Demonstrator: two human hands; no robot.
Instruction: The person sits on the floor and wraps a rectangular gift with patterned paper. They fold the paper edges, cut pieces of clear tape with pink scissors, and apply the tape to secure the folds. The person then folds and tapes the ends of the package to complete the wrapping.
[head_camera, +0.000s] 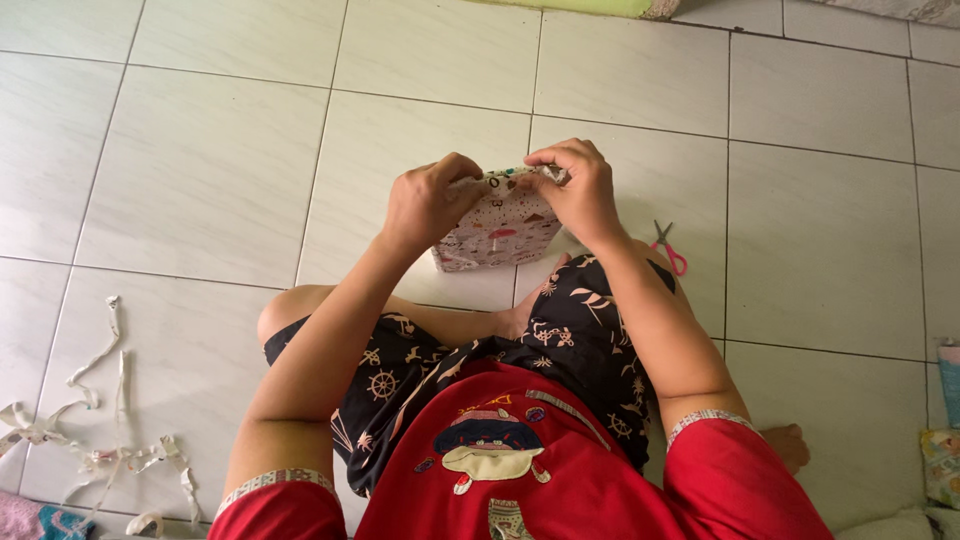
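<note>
Head view: a white tile floor (210, 170) with dark grout lines; left hand (428, 205) and right hand (575, 190) both pinch the top edge of a patterned box (500, 235) standing on it. Pink scissors (668, 246) lie near; paper strips (100, 440) well apart, at left

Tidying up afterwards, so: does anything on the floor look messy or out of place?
Yes. Torn paper strips lie scattered on the tiles at lower left, and pink-handled scissors sit loose beside the knee. The wrapped box looks tidy.
</note>
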